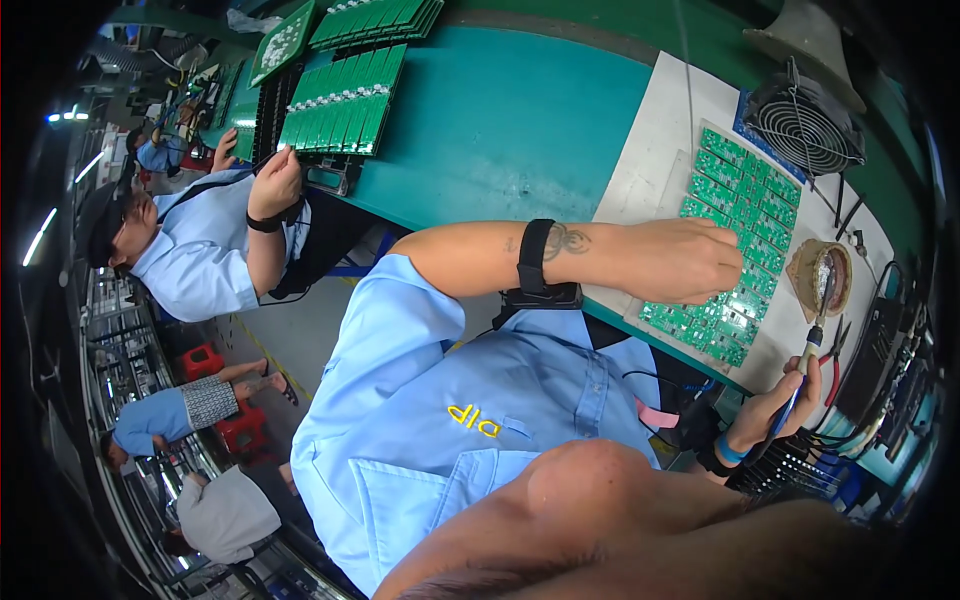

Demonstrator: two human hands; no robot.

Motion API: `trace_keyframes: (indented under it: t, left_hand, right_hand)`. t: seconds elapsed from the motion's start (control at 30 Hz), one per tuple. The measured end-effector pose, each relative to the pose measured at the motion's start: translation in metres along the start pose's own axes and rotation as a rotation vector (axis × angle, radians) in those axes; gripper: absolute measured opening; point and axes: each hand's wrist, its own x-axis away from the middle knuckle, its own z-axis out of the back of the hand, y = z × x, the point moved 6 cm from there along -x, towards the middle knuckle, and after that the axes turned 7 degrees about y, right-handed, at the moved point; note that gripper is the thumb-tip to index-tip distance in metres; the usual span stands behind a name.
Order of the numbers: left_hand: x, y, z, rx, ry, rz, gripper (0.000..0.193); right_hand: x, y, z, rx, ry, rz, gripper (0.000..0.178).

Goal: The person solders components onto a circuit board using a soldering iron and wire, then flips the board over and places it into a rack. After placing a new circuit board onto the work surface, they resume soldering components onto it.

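Note:
My left hand (690, 262), with a black strap on its wrist, rests back upward over a panel of small green circuit boards (745, 190). Its fingers curl under and are mostly hidden, so I cannot see what they grip. A slim brush (813, 345) is pinched in the fingers of my right hand (772, 408). The tip of the brush reaches into a round, shallow cup (838, 270) with a brownish inside, beside the panel. Both the panel and the cup are on a white sheet (655, 130) at the bench's right end.
A fan with a wire guard (805, 125) stands behind the panel. Red-handled pliers (836, 362) and a dark box with cables (868, 375) are near my right hand. Along the green bench (500, 110), a co-worker (195, 240) sits at left, close to stacked green boards (345, 105).

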Motion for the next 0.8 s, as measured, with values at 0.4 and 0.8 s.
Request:
trace_keyframes:
  t: [0.4,0.8]
  left_hand:
    - [0.001,0.000,-0.003,0.000,0.048,-0.003,0.012]
    - [0.000,0.002,0.004,-0.031,0.083,0.002,0.010]
  right_hand:
    - [-0.002,0.003,-0.007,-0.071,0.005,0.057,0.038]
    - [0.001,0.008,-0.011,-0.054,0.040,0.028,0.038]
